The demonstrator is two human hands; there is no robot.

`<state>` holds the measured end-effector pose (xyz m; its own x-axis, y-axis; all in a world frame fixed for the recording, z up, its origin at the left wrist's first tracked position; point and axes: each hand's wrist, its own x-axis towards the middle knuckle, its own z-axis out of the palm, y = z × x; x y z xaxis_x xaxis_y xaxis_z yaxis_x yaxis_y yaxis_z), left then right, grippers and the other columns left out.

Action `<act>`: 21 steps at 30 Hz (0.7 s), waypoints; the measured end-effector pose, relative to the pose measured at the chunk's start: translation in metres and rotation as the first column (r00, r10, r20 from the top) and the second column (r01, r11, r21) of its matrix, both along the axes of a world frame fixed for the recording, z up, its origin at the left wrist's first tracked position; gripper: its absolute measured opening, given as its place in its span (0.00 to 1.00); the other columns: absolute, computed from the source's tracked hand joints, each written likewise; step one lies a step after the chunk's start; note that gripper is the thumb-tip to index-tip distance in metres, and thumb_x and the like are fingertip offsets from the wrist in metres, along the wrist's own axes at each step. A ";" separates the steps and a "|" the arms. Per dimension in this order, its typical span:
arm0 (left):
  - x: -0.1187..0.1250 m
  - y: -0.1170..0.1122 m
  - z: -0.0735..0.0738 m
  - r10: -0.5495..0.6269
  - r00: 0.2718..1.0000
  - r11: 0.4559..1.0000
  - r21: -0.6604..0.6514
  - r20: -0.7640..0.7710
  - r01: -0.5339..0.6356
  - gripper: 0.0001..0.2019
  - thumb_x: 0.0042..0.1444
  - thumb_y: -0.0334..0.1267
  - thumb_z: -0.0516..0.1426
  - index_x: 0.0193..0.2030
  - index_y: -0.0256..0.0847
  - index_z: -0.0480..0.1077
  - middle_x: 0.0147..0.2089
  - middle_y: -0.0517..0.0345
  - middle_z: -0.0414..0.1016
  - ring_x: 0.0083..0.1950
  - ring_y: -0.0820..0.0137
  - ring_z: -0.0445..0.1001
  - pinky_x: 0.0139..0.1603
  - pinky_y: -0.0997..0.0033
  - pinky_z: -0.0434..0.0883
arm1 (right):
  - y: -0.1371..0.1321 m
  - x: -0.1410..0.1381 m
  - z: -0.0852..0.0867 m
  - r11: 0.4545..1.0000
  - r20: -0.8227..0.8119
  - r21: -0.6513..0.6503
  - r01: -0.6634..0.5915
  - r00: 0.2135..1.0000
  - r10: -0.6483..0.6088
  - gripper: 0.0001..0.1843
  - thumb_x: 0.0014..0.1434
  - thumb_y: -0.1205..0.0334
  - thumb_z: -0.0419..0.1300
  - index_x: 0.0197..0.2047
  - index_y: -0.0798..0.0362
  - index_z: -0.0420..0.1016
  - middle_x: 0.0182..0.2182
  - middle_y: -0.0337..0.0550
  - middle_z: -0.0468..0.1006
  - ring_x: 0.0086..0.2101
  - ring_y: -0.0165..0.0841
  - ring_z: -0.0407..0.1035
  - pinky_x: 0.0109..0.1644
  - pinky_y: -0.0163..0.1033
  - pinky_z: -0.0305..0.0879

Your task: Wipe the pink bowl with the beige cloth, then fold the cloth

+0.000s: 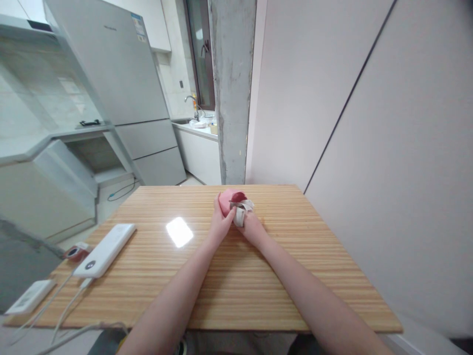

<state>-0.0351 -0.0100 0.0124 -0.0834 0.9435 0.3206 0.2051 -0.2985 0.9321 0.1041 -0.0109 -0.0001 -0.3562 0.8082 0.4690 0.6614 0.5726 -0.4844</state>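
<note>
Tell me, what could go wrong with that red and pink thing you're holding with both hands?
The left hand cups a pink and red object, and the right hand holds a white-handled tool whose blade crosses it close to the left fingers, so a slip might nick them. The object is lifted, so a loose grip could drop it onto the wooden table. Far left, cables trail off the table edge by the white power bank; a snag might pull it down.
</note>
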 end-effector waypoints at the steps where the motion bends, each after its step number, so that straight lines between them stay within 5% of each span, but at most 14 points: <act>1: -0.004 0.001 0.003 -0.020 0.999 1.000 0.014 -0.027 0.020 0.38 0.54 0.46 0.58 0.68 0.41 0.45 0.62 0.45 0.63 0.62 0.60 0.64 0.64 0.57 0.60 | 0.000 0.001 0.003 0.999 0.018 0.027 -0.033 0.999 0.032 0.20 0.55 0.72 0.56 0.52 0.56 0.71 0.48 0.52 0.75 0.48 0.39 0.67 0.55 0.43 0.63; 5: -0.010 0.004 0.006 -0.038 0.998 0.998 0.054 -0.047 0.041 0.39 0.52 0.46 0.59 0.68 0.41 0.48 0.62 0.46 0.64 0.63 0.59 0.64 0.63 0.56 0.61 | 0.000 0.003 0.011 0.991 0.122 0.107 -0.075 0.991 0.062 0.18 0.59 0.70 0.52 0.51 0.51 0.72 0.50 0.49 0.74 0.53 0.38 0.64 0.58 0.43 0.59; 10: 0.011 0.003 -0.006 -0.021 0.986 0.997 -0.064 0.164 0.032 0.44 0.51 0.46 0.61 0.69 0.40 0.40 0.62 0.41 0.63 0.60 0.61 0.67 0.59 0.60 0.66 | -0.002 0.004 0.005 0.996 0.100 0.055 0.074 0.992 -0.079 0.23 0.54 0.74 0.52 0.54 0.60 0.68 0.47 0.56 0.74 0.48 0.40 0.67 0.56 0.46 0.62; 15: 0.007 0.000 -0.005 0.037 0.999 0.999 -0.029 0.022 -0.037 0.33 0.54 0.42 0.57 0.65 0.39 0.50 0.62 0.44 0.64 0.62 0.61 0.64 0.64 0.58 0.60 | 0.000 0.004 0.003 0.999 0.112 0.036 0.017 0.993 -0.021 0.22 0.54 0.73 0.54 0.53 0.61 0.68 0.48 0.56 0.74 0.48 0.40 0.66 0.57 0.43 0.61; 21: -0.014 0.001 0.008 -0.039 0.976 0.997 0.057 -0.213 0.052 0.33 0.50 0.43 0.60 0.63 0.43 0.58 0.60 0.48 0.68 0.60 0.56 0.67 0.61 0.54 0.62 | 0.002 0.008 0.010 0.997 0.261 0.080 -0.008 0.965 -0.013 0.15 0.60 0.69 0.52 0.48 0.54 0.74 0.50 0.53 0.74 0.52 0.41 0.64 0.58 0.47 0.59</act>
<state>-0.0488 -0.0086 0.0206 0.0349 0.9225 0.3845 0.3803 -0.3680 0.8485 0.1125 -0.0084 0.0104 -0.4728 0.7729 0.4231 0.7604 0.6005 -0.2472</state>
